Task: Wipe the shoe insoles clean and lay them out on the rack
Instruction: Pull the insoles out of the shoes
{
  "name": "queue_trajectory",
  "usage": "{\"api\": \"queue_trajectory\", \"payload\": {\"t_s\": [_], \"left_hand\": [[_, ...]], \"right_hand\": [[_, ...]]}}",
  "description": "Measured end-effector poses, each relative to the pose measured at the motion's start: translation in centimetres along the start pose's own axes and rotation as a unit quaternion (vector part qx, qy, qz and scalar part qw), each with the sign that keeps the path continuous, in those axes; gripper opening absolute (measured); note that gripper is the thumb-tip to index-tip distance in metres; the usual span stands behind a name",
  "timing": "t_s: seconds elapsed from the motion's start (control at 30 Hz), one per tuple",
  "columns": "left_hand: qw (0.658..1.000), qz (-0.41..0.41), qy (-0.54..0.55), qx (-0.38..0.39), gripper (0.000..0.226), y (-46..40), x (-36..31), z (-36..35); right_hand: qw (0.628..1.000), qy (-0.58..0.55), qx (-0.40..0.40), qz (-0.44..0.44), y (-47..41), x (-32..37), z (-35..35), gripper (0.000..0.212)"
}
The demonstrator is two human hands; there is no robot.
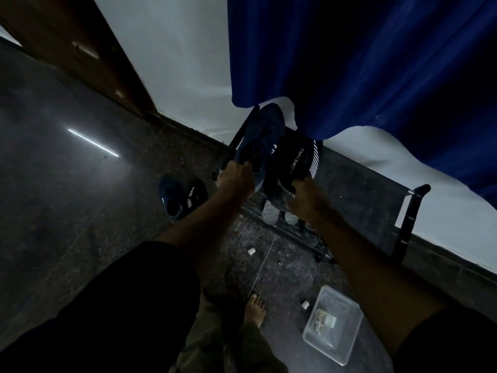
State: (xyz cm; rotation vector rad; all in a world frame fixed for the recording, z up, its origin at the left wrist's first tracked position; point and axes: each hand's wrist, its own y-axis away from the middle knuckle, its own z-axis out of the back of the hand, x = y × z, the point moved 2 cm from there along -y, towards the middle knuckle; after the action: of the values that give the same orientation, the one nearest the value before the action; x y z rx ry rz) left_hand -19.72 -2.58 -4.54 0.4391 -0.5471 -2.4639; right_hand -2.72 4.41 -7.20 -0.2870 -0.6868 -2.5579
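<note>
left hand (234, 175) gripping navy shoe (262, 135), right hand (302, 195) seemingly holding black shoe (298, 162)

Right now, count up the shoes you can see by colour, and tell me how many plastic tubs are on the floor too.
Dark blue shoes: 2, one gripped by the left hand over the rack at, one on the floor
Black shoes with white stripes: 2, one held by the right hand at, one on the floor
Clear plastic tubs: 1
Total: 5
</note>
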Motion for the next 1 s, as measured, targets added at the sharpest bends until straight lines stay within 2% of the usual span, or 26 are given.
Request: {"api": "queue_trajectory", "payload": {"t_s": [0.13,0.23,0.4,0.53,0.73,0.9,1.0], "left_hand": [[1.0,0.005,0.022,-0.009,0.045,0.3,0.5,-1.7],[0.999,-0.006,0.006,-0.033,0.036,0.4,0.8,-1.3],[0.999,-0.037,-0.006,-0.039,0.037,2.1,0.5,-1.4],[0.997,-0.046,0.025,-0.06,0.034,4.5,1.7,-1.7],[0.991,-0.057,0.074,-0.094,0.028,8.2,6.9,-1.7],[0.986,-0.015,0.099,-0.131,0.026,10.0,12.7,-0.3],[0.983,0.016,0.115,-0.145,0.022,11.4,16.3,0.5]], "right_hand": [[1.0,-0.002,0.024,-0.002,0.4,-0.2,-2.2,0.052],[1.0,-0.007,0.015,-0.012,0.9,0.1,-1.6,0.04],[0.998,0.046,-0.016,-0.032,2.1,0.9,0.7,0.033],[0.997,0.073,-0.02,0.013,3.8,2.0,1.0,0.025],[0.994,0.06,-0.043,0.075,6.5,5.0,0.1,0.026],[0.986,0.055,-0.062,0.142,6.5,9.4,-0.5,0.029],[0.972,0.05,-0.078,0.215,5.7,12.6,-1.0,0.022]]}}
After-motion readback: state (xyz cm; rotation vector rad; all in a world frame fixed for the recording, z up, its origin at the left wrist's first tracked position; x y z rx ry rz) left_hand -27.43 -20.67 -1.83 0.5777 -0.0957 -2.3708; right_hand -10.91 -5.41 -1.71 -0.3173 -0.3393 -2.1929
